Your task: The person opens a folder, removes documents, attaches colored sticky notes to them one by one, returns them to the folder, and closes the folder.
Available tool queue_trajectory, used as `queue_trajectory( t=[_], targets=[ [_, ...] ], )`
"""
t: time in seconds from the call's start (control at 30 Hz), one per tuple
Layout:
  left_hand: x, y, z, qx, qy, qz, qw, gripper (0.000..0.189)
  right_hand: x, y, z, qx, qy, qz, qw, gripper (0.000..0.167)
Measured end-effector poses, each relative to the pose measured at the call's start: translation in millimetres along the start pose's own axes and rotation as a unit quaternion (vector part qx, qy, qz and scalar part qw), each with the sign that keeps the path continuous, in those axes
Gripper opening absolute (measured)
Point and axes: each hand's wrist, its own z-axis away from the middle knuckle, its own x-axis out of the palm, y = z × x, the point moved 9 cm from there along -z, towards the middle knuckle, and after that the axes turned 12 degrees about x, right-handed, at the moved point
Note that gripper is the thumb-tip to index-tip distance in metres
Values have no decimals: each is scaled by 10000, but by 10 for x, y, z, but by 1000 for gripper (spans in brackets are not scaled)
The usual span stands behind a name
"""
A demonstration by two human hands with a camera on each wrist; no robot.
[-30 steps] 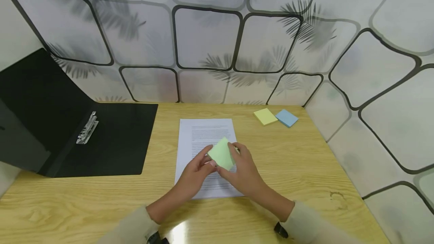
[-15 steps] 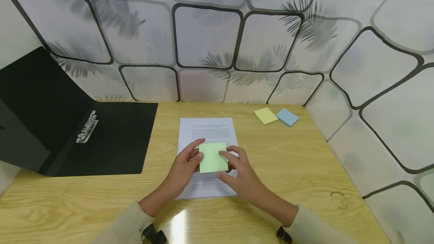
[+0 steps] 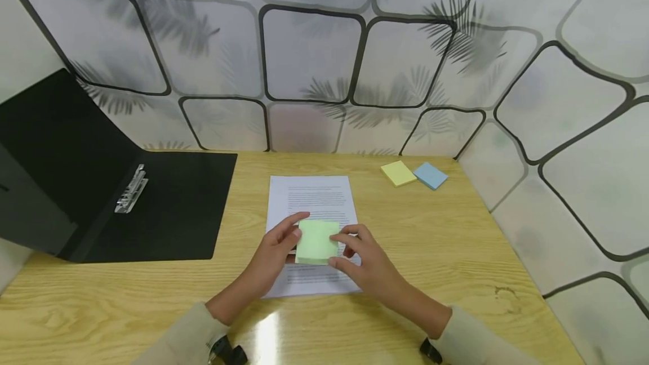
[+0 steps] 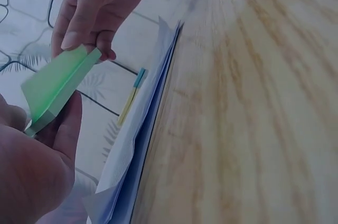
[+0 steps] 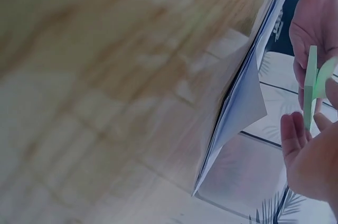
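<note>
One green note pad (image 3: 315, 241) noted in the head view, at lower centre of the frame, raised over printed paper (image 3: 316, 196). Left hand (image 3: 271, 252): grip closed on the pad's left edge, thumb on the face. Right hand (image 3: 366, 252): fingers partly curled at the right edge, index on the face, thumb at the lower corner. Pad judged light and firm as a whole, its single leaves soft and easily creased; slipping unlikely, breakage risk low. Advised hold: opposite side edges, light pressure, corners spared. Tabletop (image 3: 436, 275): yellowish wood grain, apparently smooth, glare at bottom centre. Black folder (image 3: 182, 207) lies spread at left, metal clip (image 3: 132, 189) inside; yellow note pad (image 3: 398, 173) and blue note pad (image 3: 431, 176) sit side by side right of centre. Wall (image 3: 314, 61): pale, dark-outlined panels, feathery leaf pattern.

Left wrist view: pad seen nearly edge-on at left, between both hands, clear of the paper, whose corners curl upward.

Right wrist view: a leaf (image 5: 325, 77) bows away from the pad near the right border; the right hand's grip appears to pinch it, contact partly cut off.
</note>
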Motion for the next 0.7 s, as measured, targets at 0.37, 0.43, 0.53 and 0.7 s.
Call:
queue_trajectory(
  t=[0.37, 0.43, 0.53, 0.7],
  targets=[
    [79, -59, 70, -124, -460, 236, 9986, 48, -152, -80, -35, -356, 844, 284, 9954, 6],
    [87, -61, 82, -87, -522, 207, 9984, 50, -162, -75, -56, -263, 818, 194, 9961, 8],
    [88, -59, 93, 4, -542, 41, 9985, 51, -168, -95, -79, -371, 729, 40, 9966, 13],
    [84, -89, 92, 29, -447, -109, 9989, 48, -111, -183, -63, -1098, 302, -14, 9935, 23]
  ],
)
